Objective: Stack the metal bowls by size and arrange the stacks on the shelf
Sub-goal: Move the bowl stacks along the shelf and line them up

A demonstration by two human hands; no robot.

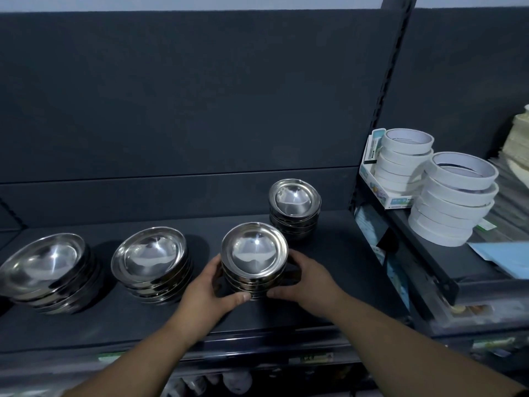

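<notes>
Left hand (208, 285): curled around the left side of the third stack, thumb laid along its near base, fingers reaching behind it — pressed against the metal.
Right hand (304, 279): wrapped around the right side of the same stack, thumb at the near base, fingers round the far side.
Third stack (254, 257): several nested metal bowls held between both hands, its base at the shelf surface; whether it rests there or is just lifted, I cannot tell.
Shelf (329, 287): dark grey board carrying all four stacks, with price labels along its near edge.
Second stack (151, 260): wider bowls, just left of the left hand, leaning a little to the left.
Largest stack (45, 266): widest bowls, at the far left, tilted as well.
Smallest stack (294, 209): narrow bowls, farther back and to the right — apart from the held stack.
Tape rolls (452, 196): two white piles on the neighbouring shelf at right, the farther pile beside a printed box (380, 184).
</notes>
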